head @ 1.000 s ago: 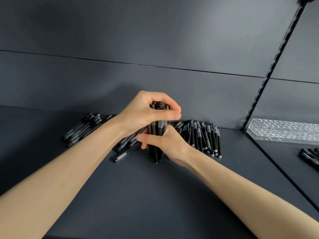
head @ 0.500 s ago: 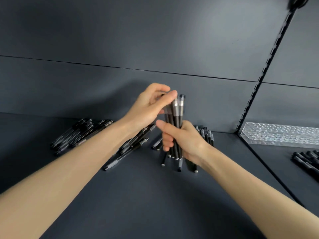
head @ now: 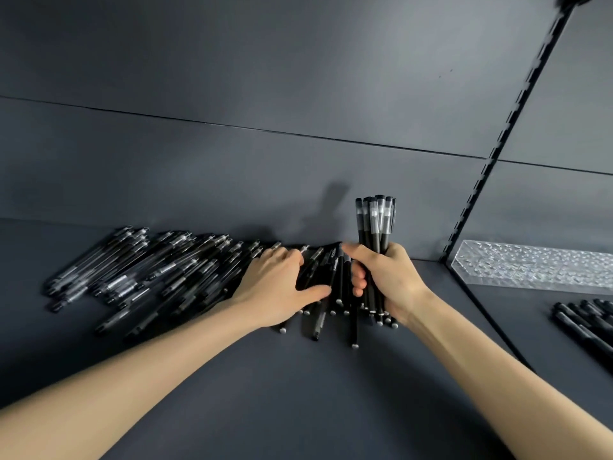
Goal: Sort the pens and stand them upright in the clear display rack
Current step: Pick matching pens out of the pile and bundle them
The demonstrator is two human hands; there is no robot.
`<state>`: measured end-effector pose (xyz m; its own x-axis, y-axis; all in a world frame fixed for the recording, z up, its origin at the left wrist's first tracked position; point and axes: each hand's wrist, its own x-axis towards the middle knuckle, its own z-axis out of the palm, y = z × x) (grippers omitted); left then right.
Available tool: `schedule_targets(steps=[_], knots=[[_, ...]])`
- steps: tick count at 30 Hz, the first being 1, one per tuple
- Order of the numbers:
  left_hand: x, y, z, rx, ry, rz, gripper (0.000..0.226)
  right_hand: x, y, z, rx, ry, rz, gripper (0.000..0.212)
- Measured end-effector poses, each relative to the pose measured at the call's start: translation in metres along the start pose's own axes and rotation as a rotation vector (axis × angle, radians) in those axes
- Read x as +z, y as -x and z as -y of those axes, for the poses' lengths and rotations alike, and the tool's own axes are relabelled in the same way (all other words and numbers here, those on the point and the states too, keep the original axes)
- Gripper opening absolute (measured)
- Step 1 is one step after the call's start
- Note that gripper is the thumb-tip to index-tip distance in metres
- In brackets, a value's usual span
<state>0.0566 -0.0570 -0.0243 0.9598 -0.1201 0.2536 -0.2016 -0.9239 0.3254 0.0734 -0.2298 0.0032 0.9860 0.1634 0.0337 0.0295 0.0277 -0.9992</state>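
My right hand (head: 386, 279) grips a bundle of black pens (head: 375, 224) upright, caps up, their lower ends just above the shelf. My left hand (head: 278, 287) lies flat with fingers spread over loose black pens (head: 331, 295) lying on the dark shelf, just left of the bundle. A wide pile of pens with clear barrels (head: 132, 270) spreads to the left along the back wall. The clear display rack (head: 534, 268) stands on the neighbouring shelf at the right, with no pens in it.
More black pens (head: 587, 323) lie at the right edge in front of the rack. A slotted upright rail (head: 497, 151) divides the two shelf bays. The dark back wall (head: 232, 167) rises right behind the pens.
My left hand has left the bundle's top and dropped onto the loose pens on the shelf. My right hand alone now holds the bundle, shifted slightly right.
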Motion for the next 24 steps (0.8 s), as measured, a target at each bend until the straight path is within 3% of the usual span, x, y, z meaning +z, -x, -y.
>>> schedule_targets(steps=[7, 12, 16, 21, 24], knots=[[-0.003, -0.005, -0.001, -0.04, -0.098, 0.123, 0.063, 0.004, 0.0, -0.006, -0.005, -0.031, 0.032, 0.035], [-0.011, -0.007, -0.006, -0.013, -0.18, 0.216, 0.039, 0.008, 0.0, -0.005, -0.013, -0.038, 0.036, 0.035], [-0.015, -0.006, -0.009, -0.028, -0.216, 0.201, 0.04, 0.008, 0.001, -0.005, -0.021, -0.033, 0.047, 0.035], [-0.013, -0.003, -0.012, -0.011, -0.331, 0.145, 0.016, 0.008, 0.002, -0.006, -0.036, 0.001, 0.068, 0.035], [-0.022, -0.007, -0.007, -0.071, -0.167, 0.048, 0.016, 0.008, 0.004, -0.005, -0.062, 0.019, 0.074, 0.027]])
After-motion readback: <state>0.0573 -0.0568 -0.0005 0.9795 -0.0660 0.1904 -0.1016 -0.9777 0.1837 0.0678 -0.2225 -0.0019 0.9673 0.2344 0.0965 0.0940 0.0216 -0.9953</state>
